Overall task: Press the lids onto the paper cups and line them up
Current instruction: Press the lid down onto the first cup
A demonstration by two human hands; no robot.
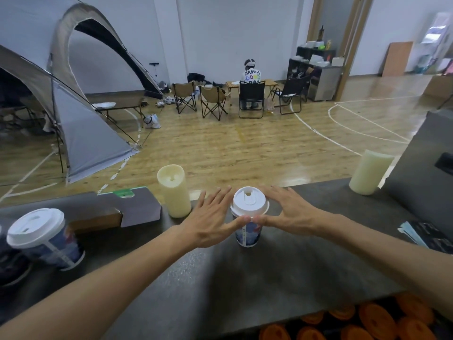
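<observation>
tent [81,114]: upper left of the frame, grey, standing on the wood floor.
left cup [49,238]: lower left edge of the frame, on the tabletop [245,278]; white lid seated on it, blue print on the side; looks tilted, but that may be lens warp.
wooden block [98,220]: just right of the left cup, a dark flat board [137,207] beside it.
left candle [174,191]: cream pillar, upright at the far edge of the tabletop, just left of my left hand.
my left hand [212,217]: fingers straight and spread, flat; thumb tip touching the centre cup just under the lid rim on its near side. Not gripping anything.
centre cup [248,230]: middle of the frame, upright on the tabletop between my two hands; blue and white print.
centre lid [250,201]: white, sitting on the centre cup, sip hole toward the far side; looks level.
my right hand [290,212]: fingers straight and spread, mirroring the left; thumb tip meets the left thumb at the front of the cup below the lid rim. Holding nothing.
right candle [370,171]: cream pillar, right of the frame at the far edge, well apart from the cup.
dark papers [426,235]: right edge of the frame, flat on the tabletop.
orange rolls [367,320]: lower right, below the near edge of the tabletop.
background: folding chairs [210,100] in the upper middle, a person seated in one with their back to me.
</observation>
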